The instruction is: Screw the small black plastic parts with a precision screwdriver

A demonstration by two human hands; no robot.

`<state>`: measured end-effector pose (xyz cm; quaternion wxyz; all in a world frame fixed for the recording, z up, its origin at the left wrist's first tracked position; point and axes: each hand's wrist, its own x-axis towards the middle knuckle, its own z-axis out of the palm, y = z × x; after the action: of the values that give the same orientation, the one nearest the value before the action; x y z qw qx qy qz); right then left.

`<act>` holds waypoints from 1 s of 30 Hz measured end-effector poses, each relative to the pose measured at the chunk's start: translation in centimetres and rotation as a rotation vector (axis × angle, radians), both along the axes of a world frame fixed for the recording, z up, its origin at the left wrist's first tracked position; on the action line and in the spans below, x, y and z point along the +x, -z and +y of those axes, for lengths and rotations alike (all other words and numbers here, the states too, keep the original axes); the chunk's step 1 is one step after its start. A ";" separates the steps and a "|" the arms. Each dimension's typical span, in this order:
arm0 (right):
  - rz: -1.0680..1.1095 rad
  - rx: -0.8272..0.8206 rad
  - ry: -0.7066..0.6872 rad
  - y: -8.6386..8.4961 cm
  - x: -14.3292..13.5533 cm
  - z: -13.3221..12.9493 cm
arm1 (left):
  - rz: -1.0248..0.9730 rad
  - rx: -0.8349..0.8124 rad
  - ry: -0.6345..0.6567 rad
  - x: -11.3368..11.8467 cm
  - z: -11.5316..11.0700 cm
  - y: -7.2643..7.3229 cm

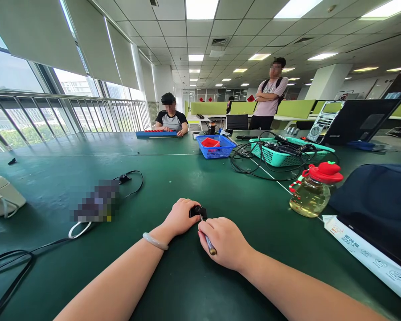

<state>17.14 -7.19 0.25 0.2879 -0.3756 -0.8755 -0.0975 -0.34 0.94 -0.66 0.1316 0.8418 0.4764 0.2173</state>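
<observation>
On the green table, my left hand (181, 217) is closed on a small black part (198, 211), with a pale bracelet on that wrist. Just to its right, my right hand (224, 242) is wrapped round a thin screwdriver (210, 245). The handle end of the tool points back toward me, and its tip meets the black part between the two hands. Fingers hide some of the part, so its shape is not fully visible.
A blurred device (98, 201) with cables lies left. Ahead stand a blue basket (217, 151) and a green basket (277, 159) of cables. At right are a red-lidded jar (312, 194) and a dark bag (376, 191). One person sits across the table; another stands behind.
</observation>
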 end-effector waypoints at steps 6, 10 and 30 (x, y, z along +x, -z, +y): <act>0.015 0.020 -0.005 0.0 0.0 0.0 | 0.003 -0.009 -0.002 0.0 0.0 -0.1; 0.026 0.026 -0.013 0.0 0.0 0.0 | 0.007 -0.014 -0.004 0.0 0.0 -0.2; 0.059 0.046 -0.001 0.3 0.0 0.3 | -0.001 -0.006 0.002 0.0 -0.2 -0.3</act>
<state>17.14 -6.94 -0.02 0.3224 -0.3712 -0.8643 -0.1065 -0.39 0.79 -0.35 0.1346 0.8418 0.4761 0.2159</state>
